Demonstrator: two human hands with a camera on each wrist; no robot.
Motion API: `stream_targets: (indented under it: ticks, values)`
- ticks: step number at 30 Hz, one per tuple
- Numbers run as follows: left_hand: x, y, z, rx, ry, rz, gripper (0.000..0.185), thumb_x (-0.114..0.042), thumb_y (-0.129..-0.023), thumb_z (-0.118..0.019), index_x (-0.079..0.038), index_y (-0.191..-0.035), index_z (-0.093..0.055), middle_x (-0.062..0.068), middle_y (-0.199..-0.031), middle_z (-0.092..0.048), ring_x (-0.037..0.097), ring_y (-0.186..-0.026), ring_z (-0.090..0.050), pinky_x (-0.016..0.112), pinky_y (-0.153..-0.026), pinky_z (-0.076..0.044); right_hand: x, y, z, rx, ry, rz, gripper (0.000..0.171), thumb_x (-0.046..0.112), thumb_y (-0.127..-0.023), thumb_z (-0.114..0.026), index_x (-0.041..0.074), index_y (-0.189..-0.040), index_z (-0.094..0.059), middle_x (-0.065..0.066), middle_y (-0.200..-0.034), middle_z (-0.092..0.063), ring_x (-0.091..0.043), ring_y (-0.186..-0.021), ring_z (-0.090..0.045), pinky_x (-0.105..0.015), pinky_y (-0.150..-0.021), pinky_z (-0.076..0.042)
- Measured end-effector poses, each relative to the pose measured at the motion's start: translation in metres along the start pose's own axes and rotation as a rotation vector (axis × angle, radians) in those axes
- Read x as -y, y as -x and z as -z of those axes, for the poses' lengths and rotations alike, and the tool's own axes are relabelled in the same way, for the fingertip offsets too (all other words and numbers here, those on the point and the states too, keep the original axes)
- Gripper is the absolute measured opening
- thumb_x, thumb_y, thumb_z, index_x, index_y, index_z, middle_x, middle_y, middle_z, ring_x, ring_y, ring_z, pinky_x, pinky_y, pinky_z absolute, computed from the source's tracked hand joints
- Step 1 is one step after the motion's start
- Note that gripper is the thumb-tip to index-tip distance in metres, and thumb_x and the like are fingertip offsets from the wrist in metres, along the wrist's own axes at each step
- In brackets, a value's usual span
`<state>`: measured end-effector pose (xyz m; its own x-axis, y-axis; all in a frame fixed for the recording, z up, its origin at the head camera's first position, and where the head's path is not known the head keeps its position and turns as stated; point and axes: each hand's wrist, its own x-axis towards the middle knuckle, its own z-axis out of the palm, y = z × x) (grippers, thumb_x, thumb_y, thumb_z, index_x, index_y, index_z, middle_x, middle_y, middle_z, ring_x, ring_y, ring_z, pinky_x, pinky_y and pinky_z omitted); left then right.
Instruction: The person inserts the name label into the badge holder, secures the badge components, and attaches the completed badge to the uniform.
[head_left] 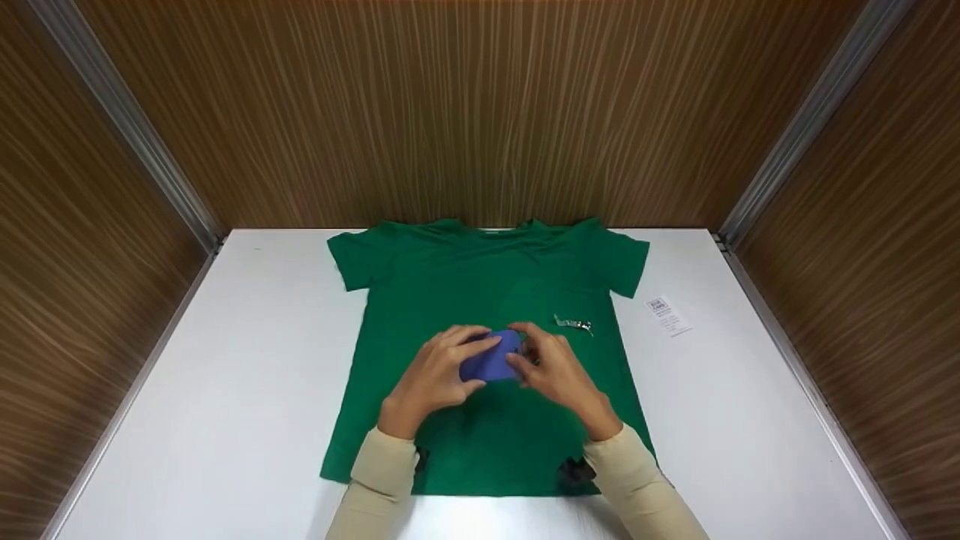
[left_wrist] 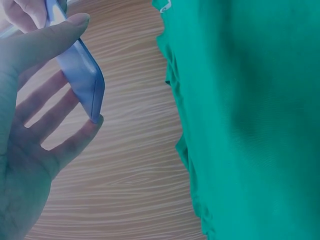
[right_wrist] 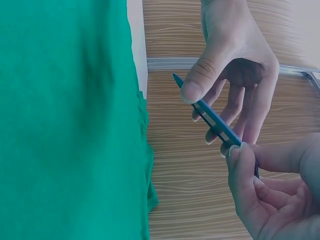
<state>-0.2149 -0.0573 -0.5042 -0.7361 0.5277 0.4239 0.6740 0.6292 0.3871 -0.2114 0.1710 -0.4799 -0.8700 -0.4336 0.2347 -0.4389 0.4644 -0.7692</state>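
**Both hands on blue card over green shirt**

Flat, thin blue rectangular card (head_left: 493,358) held just above middle of flat-spread green cotton T-shirt (head_left: 450,285). Left hand (head_left: 437,375) pinching card's left edge, thumb against fingertips (left_wrist: 77,22). Right hand (head_left: 553,367) pinching right edge. Small silver metal clip (head_left: 574,324) lying on shirt, right of card. White paper label (head_left: 667,316) on white table (head_left: 247,360), right of shirt.

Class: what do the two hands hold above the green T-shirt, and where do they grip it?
A thin blue card: left hand and right hand pinch opposite edges.
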Motion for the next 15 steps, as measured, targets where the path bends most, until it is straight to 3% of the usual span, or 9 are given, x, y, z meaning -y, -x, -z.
stream_targets:
  ticks: [6,15]
  values:
    - [0.002,0.000,0.000,-0.010,0.044,0.007,0.072,-0.020,-0.079,-0.091,-0.023,-0.145,-0.062,0.009,-0.141,-0.063,0.029,-0.128,-0.061,0.052,-0.108,-0.052,0.001,0.001,0.001,-0.013,0.006,-0.002,0.036,0.006,-0.101,-0.064,0.000,-0.136,-0.057,-0.012,-0.078,-0.069,-0.010,-0.057,-0.065,-0.018,-0.055,-0.055]
    - [0.012,0.005,0.005,-0.036,0.116,0.007,0.052,-0.015,-0.093,-0.077,-0.022,-0.143,-0.064,0.010,-0.131,-0.064,0.024,-0.115,-0.065,0.041,-0.098,-0.059,-0.001,0.001,0.004,-0.009,0.060,0.003,0.027,0.005,-0.101,-0.064,0.004,-0.127,-0.056,-0.011,-0.079,-0.070,-0.005,-0.059,-0.062,-0.017,-0.056,-0.051]
